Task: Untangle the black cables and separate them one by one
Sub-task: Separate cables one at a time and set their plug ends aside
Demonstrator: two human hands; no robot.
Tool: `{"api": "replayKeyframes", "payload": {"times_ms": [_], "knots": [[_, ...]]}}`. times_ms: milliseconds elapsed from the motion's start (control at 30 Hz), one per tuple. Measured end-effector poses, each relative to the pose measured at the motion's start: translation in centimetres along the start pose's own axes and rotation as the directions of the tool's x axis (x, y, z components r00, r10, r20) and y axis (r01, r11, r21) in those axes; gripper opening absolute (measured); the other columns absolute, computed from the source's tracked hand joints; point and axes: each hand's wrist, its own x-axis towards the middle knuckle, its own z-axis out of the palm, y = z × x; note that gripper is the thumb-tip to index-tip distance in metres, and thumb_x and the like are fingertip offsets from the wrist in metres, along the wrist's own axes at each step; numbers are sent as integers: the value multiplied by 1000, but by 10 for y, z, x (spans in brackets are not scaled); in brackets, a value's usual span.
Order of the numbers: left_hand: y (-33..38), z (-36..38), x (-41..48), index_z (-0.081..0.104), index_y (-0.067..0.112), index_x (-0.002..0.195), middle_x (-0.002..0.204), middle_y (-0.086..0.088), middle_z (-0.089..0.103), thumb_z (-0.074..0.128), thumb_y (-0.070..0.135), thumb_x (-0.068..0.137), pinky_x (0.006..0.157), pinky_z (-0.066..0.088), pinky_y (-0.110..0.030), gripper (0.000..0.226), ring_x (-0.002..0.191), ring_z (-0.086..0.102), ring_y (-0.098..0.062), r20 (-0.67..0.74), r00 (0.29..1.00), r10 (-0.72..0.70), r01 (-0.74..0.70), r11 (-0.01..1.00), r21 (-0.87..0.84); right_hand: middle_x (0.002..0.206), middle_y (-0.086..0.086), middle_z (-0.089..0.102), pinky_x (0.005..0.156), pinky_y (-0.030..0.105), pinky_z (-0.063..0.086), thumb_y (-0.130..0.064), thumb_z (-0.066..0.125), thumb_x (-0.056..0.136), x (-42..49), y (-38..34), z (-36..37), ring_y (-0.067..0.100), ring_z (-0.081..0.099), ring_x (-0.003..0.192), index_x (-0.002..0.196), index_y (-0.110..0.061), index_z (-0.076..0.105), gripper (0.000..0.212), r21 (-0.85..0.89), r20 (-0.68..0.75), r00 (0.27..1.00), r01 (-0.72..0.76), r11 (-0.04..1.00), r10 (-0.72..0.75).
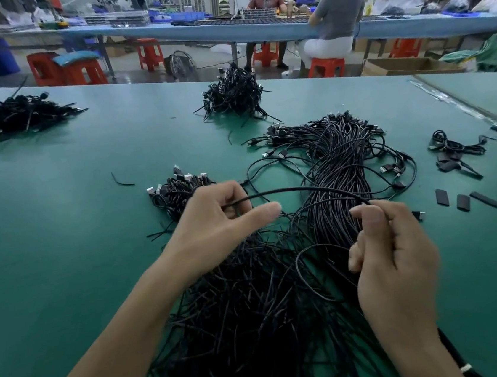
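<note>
A single black cable [291,190] arches between my two hands above the green table [61,240]. My left hand [217,223] holds its left end in curled fingers, thumb pointing right. My right hand [387,253] pinches the other end between thumb and fingers. Under both hands lies a large tangled mass of black cables [254,305]. A long bundle with USB plugs [340,159] stretches away to the upper right, and a smaller bunch of plugs [179,187] sits just beyond my left hand.
Two more cable heaps rest farther off, one at far left [13,116] and one at centre back [235,96]. Short black sleeve pieces [487,200] and a small coil [453,148] lie at the right. A person sits at a distant bench [333,17] among red stools.
</note>
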Motion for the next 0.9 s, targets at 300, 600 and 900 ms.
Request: {"api": "replayKeyframes", "payload": {"times_ms": [300, 600, 900], "knots": [[21, -13, -6, 62, 19, 53, 40, 8, 29, 53, 55, 96, 43, 20, -21, 56, 40, 20, -11, 647, 742, -175, 264, 963, -43, 59, -16, 54, 37, 17, 33, -24, 52, 102, 9, 23, -6, 2, 38, 44, 89, -30, 69, 22, 113, -190, 919, -328, 938, 344], [36, -2, -5, 76, 21, 83, 49, 13, 24, 54, 47, 94, 36, 20, -13, 35, 43, 17, -4, 565, 822, 69, 459, 506, -730, 63, -16, 61, 51, 19, 44, -47, 60, 91, -4, 14, 4, 4, 58, 60, 82, -34, 68, 17, -396, 183, 980, -3, 918, 82], [21, 20, 0, 67, 12, 123, 67, 7, 49, 42, 23, 104, 44, 30, -16, 34, 54, 35, -4, 197, 955, -223, 290, 554, -781, 83, -21, 62, 64, 27, 51, -40, 49, 94, -19, -7, 17, 2, 60, 80, 95, -31, 69, 22, -276, 518, 846, 308, 910, -129]]}}
